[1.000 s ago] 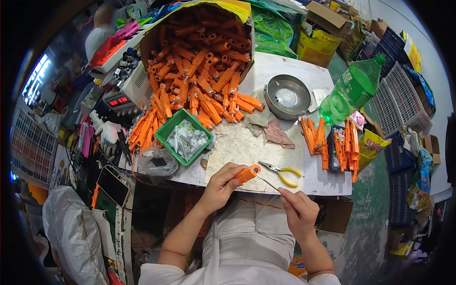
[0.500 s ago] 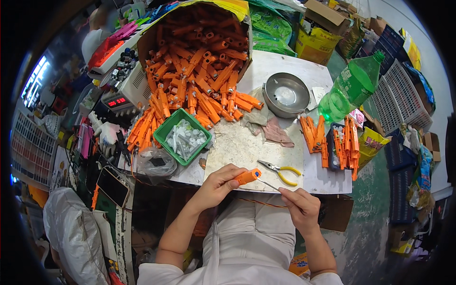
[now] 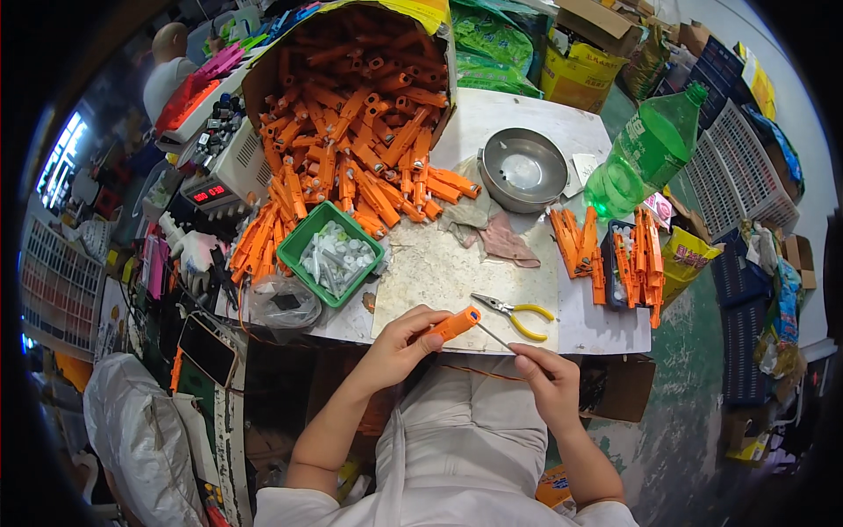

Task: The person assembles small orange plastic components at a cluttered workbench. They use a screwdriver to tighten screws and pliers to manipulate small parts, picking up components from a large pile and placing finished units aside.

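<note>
My left hand is closed around an orange plastic housing, its dark-centred end turned toward the right. Between the thumb and fingers of my right hand is a thin metal rod, which points at that end of the housing. I cannot tell whether the rod's tip touches it. Just beyond the rod, pliers with yellow handles lie on a worn pale board. Left of the board stands a green plastic basket of small whitish plastic parts.
A large heap of orange housings spills from a box at the back. A metal bowl, a pink rag and a tilted green bottle stand or lie farther right. More orange housings fill a dark bin at right.
My right hand has moved slightly left and down with the rod. The orange housing has tilted a little in my left hand, and the whole view has shifted slightly.
</note>
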`<state>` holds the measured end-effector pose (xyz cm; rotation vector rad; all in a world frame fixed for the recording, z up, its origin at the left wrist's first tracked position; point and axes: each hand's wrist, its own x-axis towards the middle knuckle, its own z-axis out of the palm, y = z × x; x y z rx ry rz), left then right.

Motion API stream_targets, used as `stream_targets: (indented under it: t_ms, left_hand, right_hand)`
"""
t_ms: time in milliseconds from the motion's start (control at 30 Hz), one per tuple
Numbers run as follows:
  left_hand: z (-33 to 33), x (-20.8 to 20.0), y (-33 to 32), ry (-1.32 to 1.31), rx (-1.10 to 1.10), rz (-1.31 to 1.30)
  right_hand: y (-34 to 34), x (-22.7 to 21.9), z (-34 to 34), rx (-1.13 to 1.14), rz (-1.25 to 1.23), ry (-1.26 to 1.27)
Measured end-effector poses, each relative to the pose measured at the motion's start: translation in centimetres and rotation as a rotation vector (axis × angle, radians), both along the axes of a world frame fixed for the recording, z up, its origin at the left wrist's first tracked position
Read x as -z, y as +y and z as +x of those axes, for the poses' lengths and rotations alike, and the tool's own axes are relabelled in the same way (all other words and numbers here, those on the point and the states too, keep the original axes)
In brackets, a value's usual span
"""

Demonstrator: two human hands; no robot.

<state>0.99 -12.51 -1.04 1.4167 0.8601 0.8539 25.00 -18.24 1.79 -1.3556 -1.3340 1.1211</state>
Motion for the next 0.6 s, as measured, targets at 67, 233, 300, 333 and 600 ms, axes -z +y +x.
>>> stream_targets:
  t_ms: [67, 233, 300, 333, 600]
  left_hand:
    - [0.3, 0.0, -0.1, -0.042, -0.006, -0.161]
    - [1.1, 0.1, -0.3, -0.186, -0.041, -0.35]
    - [1.5, 0.2, -0.4, -0.238, -0.065, -0.305]
    - [1.6, -0.1, -0.5, -0.226, -0.07, -0.308]
    - [1.8, -1.1, -0.7, -0.129, -0.061, -0.232]
  right_hand:
    - [0.0, 0.4, 0.1, 0.013, 0.34, -0.363]
    - [-0.2, -0.1, -0.7, -0.063, 0.291, -0.308]
    - [-0.1, -0.2, -0.8, -0.091, 0.237, -0.272]
    - [0.0, -0.2, -0.8, -0.097, 0.216, -0.248]
    - [0.6, -0.2, 0.6, -0.219, -0.293, 0.093]
